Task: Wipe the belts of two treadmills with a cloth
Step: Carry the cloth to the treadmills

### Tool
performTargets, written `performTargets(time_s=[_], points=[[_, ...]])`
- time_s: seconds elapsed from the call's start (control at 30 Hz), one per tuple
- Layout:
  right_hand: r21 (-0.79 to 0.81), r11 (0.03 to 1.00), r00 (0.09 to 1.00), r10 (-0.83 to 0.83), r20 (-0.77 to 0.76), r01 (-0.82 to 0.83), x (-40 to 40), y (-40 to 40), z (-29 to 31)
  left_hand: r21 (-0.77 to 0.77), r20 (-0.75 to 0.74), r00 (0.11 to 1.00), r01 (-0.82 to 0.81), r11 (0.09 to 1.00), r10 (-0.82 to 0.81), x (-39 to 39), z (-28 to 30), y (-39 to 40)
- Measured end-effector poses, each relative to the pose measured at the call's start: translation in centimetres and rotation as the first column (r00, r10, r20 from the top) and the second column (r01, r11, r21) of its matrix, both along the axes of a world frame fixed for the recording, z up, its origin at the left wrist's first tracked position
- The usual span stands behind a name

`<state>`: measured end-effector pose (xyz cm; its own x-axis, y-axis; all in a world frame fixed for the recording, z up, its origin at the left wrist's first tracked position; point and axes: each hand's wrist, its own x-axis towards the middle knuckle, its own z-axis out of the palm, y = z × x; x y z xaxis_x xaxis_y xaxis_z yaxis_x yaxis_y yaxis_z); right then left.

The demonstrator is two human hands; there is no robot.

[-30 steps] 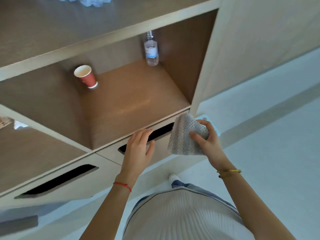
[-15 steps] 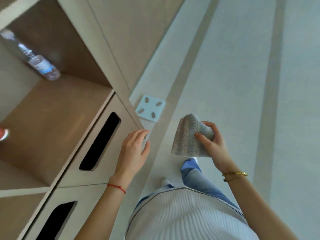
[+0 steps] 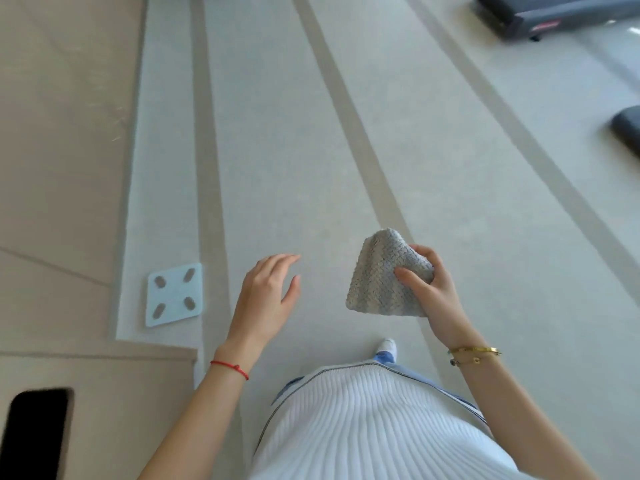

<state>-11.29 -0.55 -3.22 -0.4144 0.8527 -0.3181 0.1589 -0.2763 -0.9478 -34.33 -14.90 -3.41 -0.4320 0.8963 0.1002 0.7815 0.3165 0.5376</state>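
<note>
Open striped floor [image 3: 311, 150] runs ahead toward 12 and 1 o'clock. Cabinet [image 3: 62, 133] walls off the 9 to 11 o'clock side; its drawer corner [image 3: 104, 393] juts in at 8. Bathroom scale [image 3: 174, 294] lies flat beside the cabinet. Treadmill end [image 3: 561, 15] at 2 o'clock, dark pad [image 3: 628, 128] below it.

Cabinet [image 3: 62, 168] runs along the left edge; its drawer front [image 3: 104, 403] sits at lower left, handle slot [image 3: 34, 441] in it. Floor scale [image 3: 174, 294] lies on the floor [image 3: 277, 150] just beside the cabinet base, left of the left hand [image 3: 266, 299]. Right hand [image 3: 433, 292] is right of the left hand, apart from it, with the cloth [image 3: 381, 278] in it, both above the floor. Shoe [image 3: 387, 347] on the floor below the cloth. Treadmill [image 3: 561, 15] stands far ahead at upper right, well apart from the hands; a second dark object [image 3: 627, 129] at the right edge, nearer.
</note>
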Motion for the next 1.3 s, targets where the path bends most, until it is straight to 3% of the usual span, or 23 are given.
performTargets(time_s=[0.27,0.6,1.3], points=[[0.052,0.963,0.964,-0.264,-0.012,0.264,12.1,14.1,1.2,0.041,0.021,0.967,0.254,0.966,-0.255,9.6,0.9,20.6],[0.021,0.855,0.856,-0.517,-0.021,0.518,18.4,28.2,-1.2,-0.011,0.037,0.869,0.494,0.870,-0.493,16.5,-0.1,40.7],[0.125,0.706,0.710,-0.704,0.009,0.698,26.1,71.9,-0.9,-0.008,-0.021,0.720,0.694,0.720,-0.694,23.2,1.1,91.4]])
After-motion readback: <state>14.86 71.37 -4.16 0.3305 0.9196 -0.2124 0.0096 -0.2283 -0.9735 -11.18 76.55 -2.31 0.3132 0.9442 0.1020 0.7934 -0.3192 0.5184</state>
